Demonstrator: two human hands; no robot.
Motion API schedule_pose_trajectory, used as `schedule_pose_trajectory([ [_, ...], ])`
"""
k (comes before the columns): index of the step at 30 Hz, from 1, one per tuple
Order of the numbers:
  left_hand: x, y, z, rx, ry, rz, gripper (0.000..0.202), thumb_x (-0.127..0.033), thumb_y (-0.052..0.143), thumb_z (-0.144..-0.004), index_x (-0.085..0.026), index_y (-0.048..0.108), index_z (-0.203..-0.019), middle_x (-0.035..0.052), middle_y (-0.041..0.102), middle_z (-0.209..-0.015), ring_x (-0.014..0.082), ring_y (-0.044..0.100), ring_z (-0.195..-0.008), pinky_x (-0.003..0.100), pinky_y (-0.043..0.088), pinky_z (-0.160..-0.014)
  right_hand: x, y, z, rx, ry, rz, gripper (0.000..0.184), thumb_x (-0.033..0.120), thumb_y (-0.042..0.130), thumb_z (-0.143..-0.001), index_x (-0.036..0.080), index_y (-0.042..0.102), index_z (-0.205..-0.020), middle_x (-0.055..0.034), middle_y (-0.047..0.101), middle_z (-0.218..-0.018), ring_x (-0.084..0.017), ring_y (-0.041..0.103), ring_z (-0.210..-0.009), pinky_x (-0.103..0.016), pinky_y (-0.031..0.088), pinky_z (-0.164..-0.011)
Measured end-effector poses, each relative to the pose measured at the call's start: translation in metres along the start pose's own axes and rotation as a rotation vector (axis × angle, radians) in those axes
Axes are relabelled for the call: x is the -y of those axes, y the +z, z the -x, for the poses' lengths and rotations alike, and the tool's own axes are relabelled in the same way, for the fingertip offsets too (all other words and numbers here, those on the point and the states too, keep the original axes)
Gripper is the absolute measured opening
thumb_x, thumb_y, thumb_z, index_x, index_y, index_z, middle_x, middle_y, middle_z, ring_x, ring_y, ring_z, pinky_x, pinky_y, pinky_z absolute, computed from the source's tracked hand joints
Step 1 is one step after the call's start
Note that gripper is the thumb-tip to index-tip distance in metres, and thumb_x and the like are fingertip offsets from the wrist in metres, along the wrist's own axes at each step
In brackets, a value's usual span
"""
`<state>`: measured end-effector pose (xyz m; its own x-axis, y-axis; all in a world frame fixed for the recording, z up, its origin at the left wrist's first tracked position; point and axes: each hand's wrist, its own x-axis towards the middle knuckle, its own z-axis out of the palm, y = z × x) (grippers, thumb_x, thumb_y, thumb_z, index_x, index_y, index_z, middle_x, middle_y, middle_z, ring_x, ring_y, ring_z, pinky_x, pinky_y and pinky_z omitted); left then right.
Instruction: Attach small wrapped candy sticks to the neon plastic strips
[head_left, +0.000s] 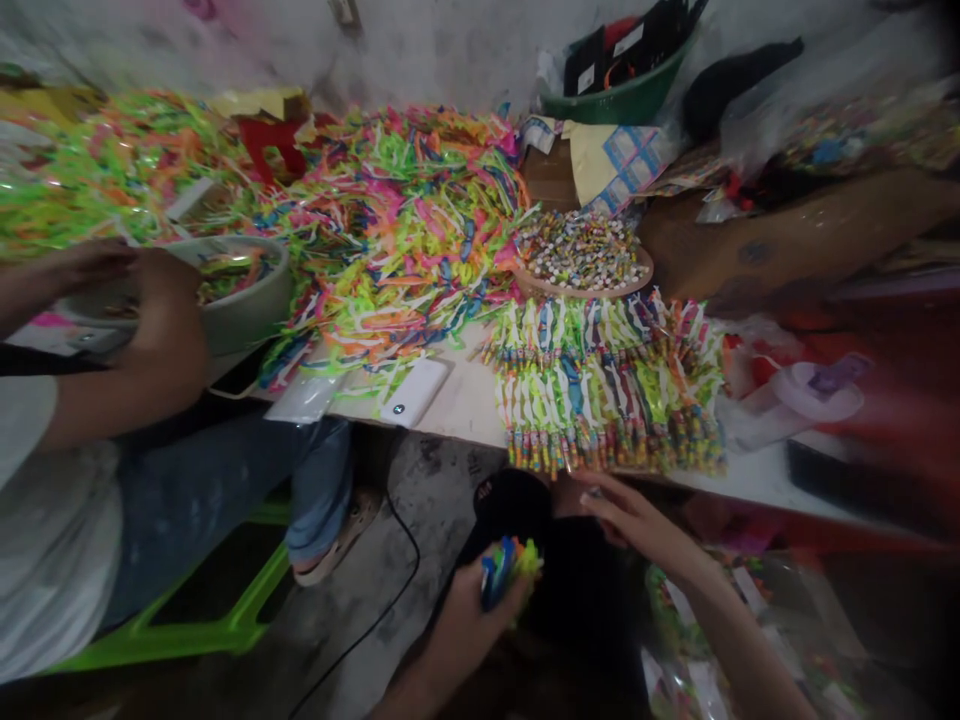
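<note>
No lettering, label or number here is sharp enough to read.

White table (pixel 465 400) w/ bright strip pile (pixel 397 230), packed rows (pixel 607 385).

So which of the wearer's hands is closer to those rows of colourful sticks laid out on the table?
The right hand: it reaches up just below the front edge of the rows of sticks. The left hand sits lower and further back, gripping a small bunch of colourful pieces.
</note>
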<state>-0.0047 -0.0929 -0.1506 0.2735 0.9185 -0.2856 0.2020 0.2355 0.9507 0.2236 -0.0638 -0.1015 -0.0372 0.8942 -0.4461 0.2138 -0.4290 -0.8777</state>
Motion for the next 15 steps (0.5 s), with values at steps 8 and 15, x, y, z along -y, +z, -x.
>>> schedule_pose_trajectory([
  [8, -0.028, -0.028, -0.028, 0.03, 0.932, -0.635, 0.023, -0.018, 0.049, -0.084, -0.017, 0.059, -0.105, 0.0064, 0.069, -0.096, 0.0179, 0.062, -0.087, 0.029, 0.047, -0.077, 0.007, 0.017, 0.039, 0.14, -0.017, -0.082, 0.039, 0.041, 0.066, -0.073, 0.015, 0.061, -0.102, -0.0037, 0.069, -0.085, -0.007, 0.051, -0.059, -0.019, 0.037, -0.051],
  [15, -0.053, -0.032, -0.033, 0.03, 1.24, -0.881, 0.032, -0.023, 0.03, -0.096, -0.012, 0.058, -0.107, 0.0083, 0.066, -0.091, 0.018, 0.057, -0.081, 0.032, 0.042, -0.072, 0.022, 0.028, 0.055, -0.012, -0.108, 0.014, 0.036, 0.042, 0.066, -0.074, 0.02, 0.066, -0.102, 0.0007, 0.066, -0.077, -0.009, 0.053, -0.063, -0.02, 0.042, -0.059],
])
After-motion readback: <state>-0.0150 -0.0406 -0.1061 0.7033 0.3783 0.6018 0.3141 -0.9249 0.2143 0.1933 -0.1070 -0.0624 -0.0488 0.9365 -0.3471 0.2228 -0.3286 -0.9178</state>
